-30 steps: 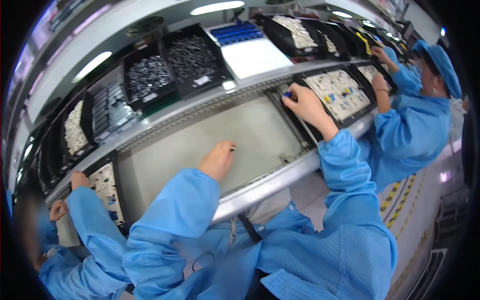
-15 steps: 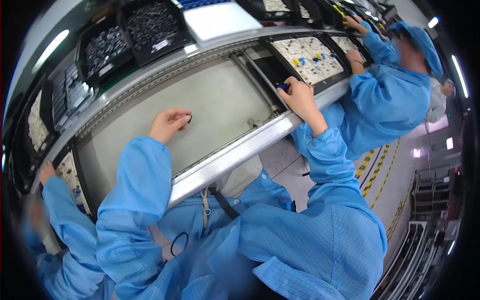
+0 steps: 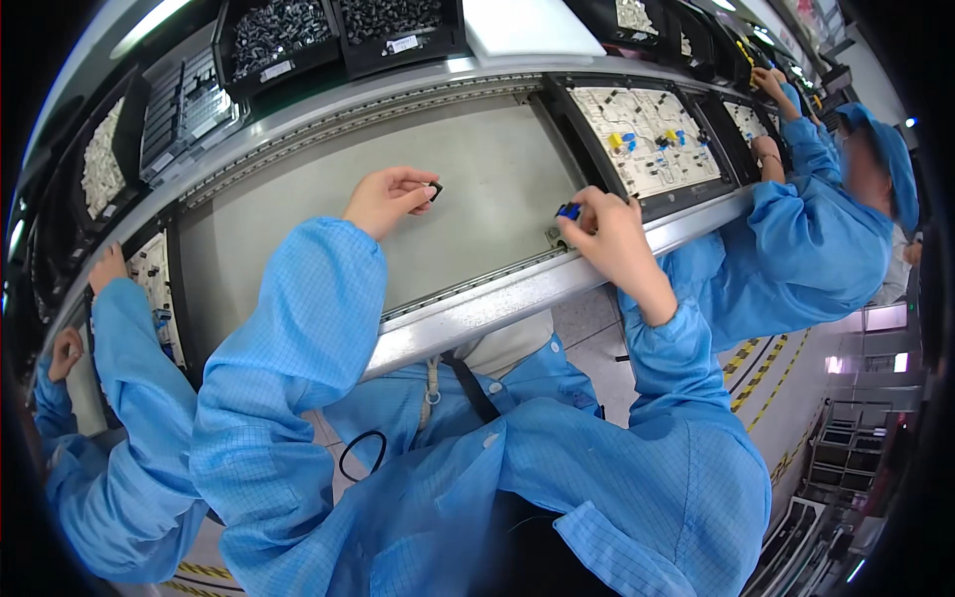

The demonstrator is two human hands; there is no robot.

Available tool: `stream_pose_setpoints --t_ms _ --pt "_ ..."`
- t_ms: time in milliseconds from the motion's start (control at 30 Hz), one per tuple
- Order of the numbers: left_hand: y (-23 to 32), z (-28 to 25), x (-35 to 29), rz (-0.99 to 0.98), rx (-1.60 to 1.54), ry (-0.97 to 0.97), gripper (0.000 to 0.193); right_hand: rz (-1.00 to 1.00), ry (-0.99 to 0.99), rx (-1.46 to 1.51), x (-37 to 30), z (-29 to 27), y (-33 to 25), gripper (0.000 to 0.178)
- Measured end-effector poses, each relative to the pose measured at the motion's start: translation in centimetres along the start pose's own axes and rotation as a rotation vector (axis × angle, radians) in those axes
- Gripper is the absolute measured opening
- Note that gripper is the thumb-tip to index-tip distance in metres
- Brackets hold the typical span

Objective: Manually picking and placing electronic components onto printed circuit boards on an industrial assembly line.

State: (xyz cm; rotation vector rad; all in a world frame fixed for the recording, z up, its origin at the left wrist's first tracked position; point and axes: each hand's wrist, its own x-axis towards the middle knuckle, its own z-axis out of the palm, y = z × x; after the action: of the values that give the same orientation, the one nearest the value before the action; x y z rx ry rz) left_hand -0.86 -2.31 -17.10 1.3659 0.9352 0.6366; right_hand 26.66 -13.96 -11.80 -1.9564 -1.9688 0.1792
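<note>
My left hand (image 3: 391, 203) is closed in a pinch over the grey conveyor surface (image 3: 298, 219), with a small black component (image 3: 436, 190) at its fingertips. To the right, my right hand (image 3: 615, 244) curls around a small blue component (image 3: 568, 211), partly covered by the fingers. It is above the near metal rail (image 3: 497, 298), close to the corner of a black-framed carrier. That carrier holds a pale circuit board (image 3: 647, 149) fitted with yellow, blue and black parts. Neither component touches the board.
Black bins (image 3: 279, 45) of small dark parts and a white panel (image 3: 527, 25) line the far side. A bin of pale parts (image 3: 103, 164) stands far left, beyond another board (image 3: 151, 289). Co-workers in blue work on both sides, one sleeve (image 3: 806, 229) near my right arm.
The view has shifted with my head. My left hand has moved right, nearer my right hand, still pinching the black component. Against the bins, the right-hand board now appears farther left.
</note>
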Motion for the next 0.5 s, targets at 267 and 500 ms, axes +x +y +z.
stream_pose_setpoints --t_ms 267,500 --pt "-0.3 -0.6 0.2 0.032 -0.032 0.038 0.024 -0.253 -0.174 0.113 -2.2 1.4 -6.8 0.023" --pt "1.1 -0.3 -0.2 0.233 0.043 0.139 0.021 -0.504 -0.166 0.333 -3.1 3.8 -11.8 0.03"
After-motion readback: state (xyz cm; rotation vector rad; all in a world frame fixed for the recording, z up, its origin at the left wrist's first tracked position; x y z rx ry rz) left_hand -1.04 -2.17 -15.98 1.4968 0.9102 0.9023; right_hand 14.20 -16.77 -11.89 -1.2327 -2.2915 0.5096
